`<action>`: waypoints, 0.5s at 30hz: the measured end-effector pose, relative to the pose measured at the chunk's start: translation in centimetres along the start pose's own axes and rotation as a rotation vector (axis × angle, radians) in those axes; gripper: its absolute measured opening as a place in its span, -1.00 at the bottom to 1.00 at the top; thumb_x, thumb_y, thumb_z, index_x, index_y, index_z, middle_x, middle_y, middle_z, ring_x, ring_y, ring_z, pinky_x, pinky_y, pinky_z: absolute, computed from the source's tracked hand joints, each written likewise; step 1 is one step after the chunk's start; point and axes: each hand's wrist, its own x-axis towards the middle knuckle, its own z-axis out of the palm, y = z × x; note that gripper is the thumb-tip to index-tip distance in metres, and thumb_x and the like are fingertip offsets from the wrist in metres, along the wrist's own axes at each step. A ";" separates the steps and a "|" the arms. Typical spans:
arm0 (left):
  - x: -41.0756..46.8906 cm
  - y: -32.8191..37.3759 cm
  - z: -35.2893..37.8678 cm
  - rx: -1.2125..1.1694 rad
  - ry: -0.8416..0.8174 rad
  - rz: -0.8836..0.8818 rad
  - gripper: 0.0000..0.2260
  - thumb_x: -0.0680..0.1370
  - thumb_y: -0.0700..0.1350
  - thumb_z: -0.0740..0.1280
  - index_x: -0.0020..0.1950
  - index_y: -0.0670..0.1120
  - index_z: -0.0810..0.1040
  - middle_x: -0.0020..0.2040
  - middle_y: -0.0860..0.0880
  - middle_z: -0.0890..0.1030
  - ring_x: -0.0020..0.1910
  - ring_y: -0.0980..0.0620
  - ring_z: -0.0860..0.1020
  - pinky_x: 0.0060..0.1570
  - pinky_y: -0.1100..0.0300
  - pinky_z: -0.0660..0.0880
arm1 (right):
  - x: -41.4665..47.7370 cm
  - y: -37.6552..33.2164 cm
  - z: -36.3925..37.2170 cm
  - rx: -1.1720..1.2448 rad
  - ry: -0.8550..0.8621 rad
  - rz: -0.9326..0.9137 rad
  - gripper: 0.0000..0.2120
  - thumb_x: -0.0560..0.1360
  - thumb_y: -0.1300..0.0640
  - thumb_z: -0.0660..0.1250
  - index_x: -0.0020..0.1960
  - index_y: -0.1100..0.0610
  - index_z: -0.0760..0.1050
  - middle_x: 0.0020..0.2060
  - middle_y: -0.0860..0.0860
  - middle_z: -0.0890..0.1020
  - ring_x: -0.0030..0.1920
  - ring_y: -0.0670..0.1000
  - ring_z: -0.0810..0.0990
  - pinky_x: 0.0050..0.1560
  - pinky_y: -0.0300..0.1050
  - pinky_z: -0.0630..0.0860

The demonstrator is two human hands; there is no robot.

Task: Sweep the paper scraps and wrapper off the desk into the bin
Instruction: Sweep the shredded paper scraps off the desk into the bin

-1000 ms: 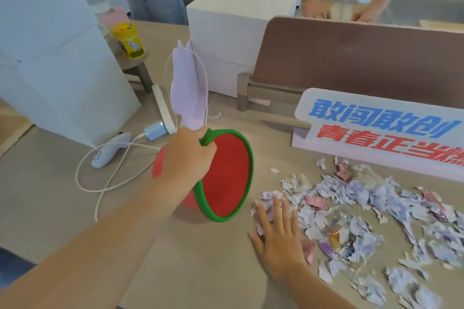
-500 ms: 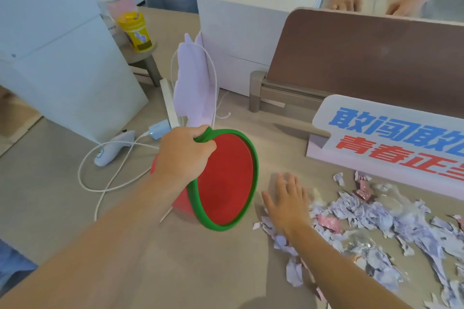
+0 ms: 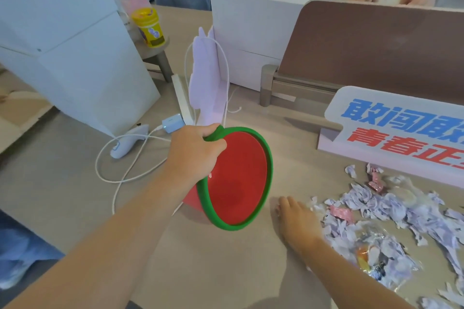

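A red bin [image 3: 238, 178] with a green rim lies tipped on its side on the desk, mouth facing right toward the scraps. My left hand [image 3: 193, 153] grips the top of its rim. My right hand [image 3: 298, 223] lies flat on the desk, fingers apart, just right of the bin's mouth at the left edge of the scrap pile. Pale purple and pink paper scraps [image 3: 391, 213] spread across the desk to the right. A crumpled clear wrapper [image 3: 374, 258] with coloured print lies among them near the front.
A white sign with blue and red characters [image 3: 391, 130] stands behind the scraps. A brown divider [image 3: 376, 45] and a white box [image 3: 256, 20] stand at the back. A lilac paper bag [image 3: 208, 83], charger [image 3: 172, 123], cable and white handheld device [image 3: 128, 144] lie left of the bin.
My right hand has slid left across the desk toward the bin's mouth. The view has shifted left, so more of the scrap pile is out of frame. The bin stays tipped in my left hand.
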 end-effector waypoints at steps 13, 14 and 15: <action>-2.3 -0.1 1.7 0.029 -0.024 0.046 -0.62 0.38 -0.06 0.36 0.19 0.10 0.59 -0.40 0.16 0.59 -0.50 0.14 0.50 -0.43 0.29 0.40 | 0.4 -9.4 -9.5 0.936 0.326 0.115 -0.83 0.57 0.09 0.10 -0.19 0.02 0.33 -0.33 0.00 0.51 -0.34 0.02 0.58 -0.22 0.00 0.50; -2.5 -0.1 1.8 0.032 -0.024 0.044 -0.62 0.37 -0.06 0.36 0.19 0.11 0.59 -0.37 0.16 0.60 -0.49 0.16 0.51 -0.42 0.30 0.38 | 0.8 -10.0 -8.8 0.893 0.265 0.093 -0.84 0.56 0.09 0.11 -0.18 0.06 0.35 -0.26 0.05 0.51 -0.25 0.12 0.58 -0.17 0.11 0.52; -2.6 -0.1 1.8 0.036 -0.024 0.043 -0.62 0.37 -0.05 0.36 0.19 0.12 0.59 -0.38 0.16 0.59 -0.50 0.19 0.49 -0.43 0.33 0.36 | 1.1 -10.3 -8.1 0.790 0.171 0.058 -0.85 0.55 0.08 0.12 -0.12 0.10 0.40 -0.17 0.12 0.50 -0.15 0.20 0.55 -0.09 0.17 0.51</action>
